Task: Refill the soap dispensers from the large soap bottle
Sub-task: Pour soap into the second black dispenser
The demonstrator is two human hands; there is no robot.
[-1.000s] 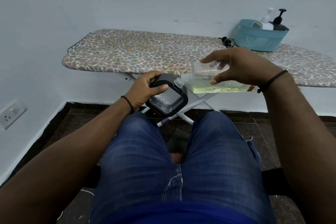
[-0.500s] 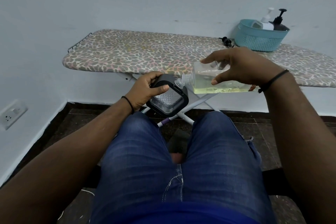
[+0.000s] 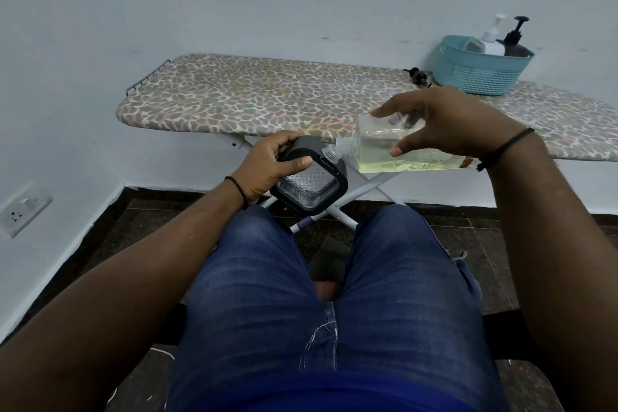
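Mid-pour over my knees: the big bottle is tipped, the first dispenser is not yet visibly filled.

My right hand [image 3: 444, 124] is spread over the large clear square soap bottle [image 3: 394, 152], thumb and fingers clamping its sides; it lies almost level, yellow-green soap pooled along its lower side, and its open neck touches the rim of the black-framed clear square dispenser [image 3: 309, 186], which my left hand [image 3: 271, 162] grips, thumb curled over its frame. I see no soap crossing yet. A white pump dispenser [image 3: 491, 40] and a black pump dispenser [image 3: 515, 40] wait in the teal plastic basket [image 3: 475, 75] on the leopard-print ironing board [image 3: 267, 100]; I judge most of the job remains.
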